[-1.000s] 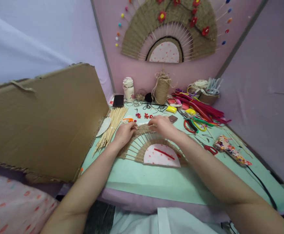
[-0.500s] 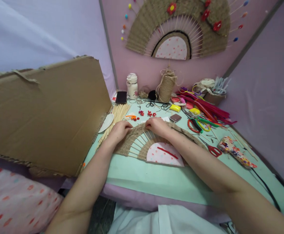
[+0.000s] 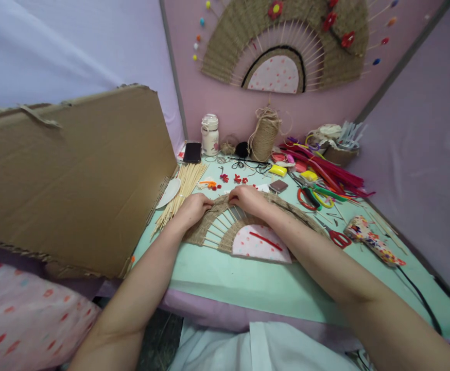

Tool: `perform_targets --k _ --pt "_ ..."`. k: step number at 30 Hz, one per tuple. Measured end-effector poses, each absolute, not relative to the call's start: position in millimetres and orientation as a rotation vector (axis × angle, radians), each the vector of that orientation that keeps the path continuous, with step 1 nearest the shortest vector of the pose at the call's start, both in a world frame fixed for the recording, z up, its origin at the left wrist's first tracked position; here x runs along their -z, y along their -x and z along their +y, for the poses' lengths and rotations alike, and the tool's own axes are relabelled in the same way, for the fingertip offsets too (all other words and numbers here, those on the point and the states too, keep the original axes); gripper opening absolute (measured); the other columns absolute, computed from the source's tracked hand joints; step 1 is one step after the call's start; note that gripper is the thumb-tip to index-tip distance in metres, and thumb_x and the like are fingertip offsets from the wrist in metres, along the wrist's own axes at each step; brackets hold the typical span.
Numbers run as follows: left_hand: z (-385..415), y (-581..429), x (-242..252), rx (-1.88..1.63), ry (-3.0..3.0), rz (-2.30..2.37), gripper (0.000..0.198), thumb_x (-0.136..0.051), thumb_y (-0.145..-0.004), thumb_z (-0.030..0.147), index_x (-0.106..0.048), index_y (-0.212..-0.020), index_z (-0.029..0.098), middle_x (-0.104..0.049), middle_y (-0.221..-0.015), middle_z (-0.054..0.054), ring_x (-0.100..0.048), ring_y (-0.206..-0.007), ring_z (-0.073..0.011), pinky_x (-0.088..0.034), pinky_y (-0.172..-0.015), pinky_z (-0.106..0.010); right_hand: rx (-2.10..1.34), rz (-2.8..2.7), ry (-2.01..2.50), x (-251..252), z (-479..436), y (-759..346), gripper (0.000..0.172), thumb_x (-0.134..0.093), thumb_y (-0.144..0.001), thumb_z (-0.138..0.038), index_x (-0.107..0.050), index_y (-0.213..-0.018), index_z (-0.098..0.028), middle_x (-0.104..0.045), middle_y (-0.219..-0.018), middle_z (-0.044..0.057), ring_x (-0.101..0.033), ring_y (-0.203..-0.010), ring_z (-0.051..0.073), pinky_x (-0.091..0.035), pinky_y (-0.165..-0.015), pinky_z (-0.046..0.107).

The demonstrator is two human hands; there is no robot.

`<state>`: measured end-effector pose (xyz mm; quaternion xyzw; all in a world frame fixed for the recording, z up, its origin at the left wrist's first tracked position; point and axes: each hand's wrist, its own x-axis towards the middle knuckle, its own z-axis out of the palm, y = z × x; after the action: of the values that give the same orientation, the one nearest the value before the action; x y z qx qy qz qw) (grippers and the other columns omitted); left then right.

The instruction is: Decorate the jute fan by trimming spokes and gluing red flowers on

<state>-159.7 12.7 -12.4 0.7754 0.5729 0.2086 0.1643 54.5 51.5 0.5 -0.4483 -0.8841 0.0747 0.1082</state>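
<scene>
A half-round fan of woven twine on thin sticks (image 3: 202, 233) lies on the table, with a dark twig-like strip along its right band. At its base is a white half-disc with red spots (image 3: 244, 243), and a red strip (image 3: 265, 241) lies across that. My left hand (image 3: 194, 210) rests at the fan's upper left edge, its thumb and fingers pinched together. At the top edge, my right hand (image 3: 247, 199) has its fingers curled down and closed. What either hand pinches is too small or hidden to make out. My right forearm covers part of the fan.
Left stand a cardboard sheet (image 3: 78, 175) and a bundle of thin sticks (image 3: 186, 180). Small red flowers (image 3: 237, 179) lie behind the fan. A twine spool (image 3: 265, 135) and bottle (image 3: 210, 136) stand at the back. Right are pliers (image 3: 310, 198), red scissors (image 3: 339, 238) and a flower-patterned glue gun (image 3: 371, 242).
My left hand has shifted very slightly right along the fan's edge, and my right hand slightly left. The fan lies as before. The whole view has tilted a little.
</scene>
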Motion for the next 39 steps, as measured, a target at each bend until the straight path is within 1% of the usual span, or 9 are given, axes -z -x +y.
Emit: perform_targets --k 3,7,12,20,28,39 --pt "11 158 10 -0.61 -2.221 1.626 0.021 -0.062 -0.075 0.019 -0.078 -0.087 0.027 -0.074 -0.092 -0.006 -0.064 -0.091 -0.0236 -0.045 -0.084 -0.031 -0.224 -2.597 1.316 0 52 -56 0.014 -0.062 -0.082 -0.026 -0.074 -0.088 -0.023 -0.071 -0.092 0.005 -0.061 -0.088 0.02 -0.039 -0.074 0.026" --pt "7 156 7 -0.583 -2.256 1.626 0.022 -0.059 -0.078 0.019 -0.078 -0.088 0.026 -0.075 -0.092 -0.007 -0.064 -0.091 -0.0245 -0.044 -0.083 -0.032 -0.216 -2.587 1.308 3 53 -57 0.015 -0.059 -0.083 -0.021 -0.074 -0.087 -0.022 -0.071 -0.091 0.006 -0.061 -0.087 0.02 -0.038 -0.074 0.026" --pt "6 155 7 -0.611 -2.18 1.64 0.018 -0.063 -0.075 0.021 -0.077 -0.086 0.026 -0.075 -0.087 -0.006 -0.064 -0.09 -0.0241 -0.044 -0.083 -0.031 -0.211 -2.579 1.292 5 56 -58 0.015 -0.058 -0.082 -0.02 -0.073 -0.085 -0.021 -0.071 -0.09 0.006 -0.06 -0.086 0.02 -0.038 -0.072 0.026" --pt "6 154 8 -0.603 -2.193 1.659 0.02 -0.062 -0.075 0.022 -0.077 -0.087 0.026 -0.075 -0.088 -0.007 -0.064 -0.092 -0.0243 -0.045 -0.084 -0.031 -0.212 -2.564 1.297 9 56 -59 0.015 -0.058 -0.084 -0.022 -0.072 -0.087 -0.021 -0.071 -0.092 0.006 -0.06 -0.085 0.019 -0.037 -0.072 0.025" --pt "3 152 0 -0.429 -2.268 1.697 0.025 -0.056 -0.08 0.023 -0.077 -0.094 0.022 -0.075 -0.093 -0.008 -0.064 -0.094 -0.0228 -0.045 -0.082 -0.029 -0.211 -2.552 1.298 10 56 -58 0.012 -0.061 -0.082 -0.022 -0.072 -0.085 -0.021 -0.071 -0.091 0.005 -0.061 -0.084 0.018 -0.038 -0.072 0.024" --pt "3 152 -1 -0.371 -2.315 1.707 0.026 -0.054 -0.082 0.025 -0.076 -0.094 0.021 -0.074 -0.096 -0.008 -0.065 -0.091 -0.0234 -0.045 -0.078 -0.03 -0.235 -2.524 1.3 8 54 -58 0.011 -0.06 -0.082 -0.02 -0.072 -0.083 -0.02 -0.071 -0.09 0.005 -0.061 -0.083 0.017 -0.039 -0.073 0.023"
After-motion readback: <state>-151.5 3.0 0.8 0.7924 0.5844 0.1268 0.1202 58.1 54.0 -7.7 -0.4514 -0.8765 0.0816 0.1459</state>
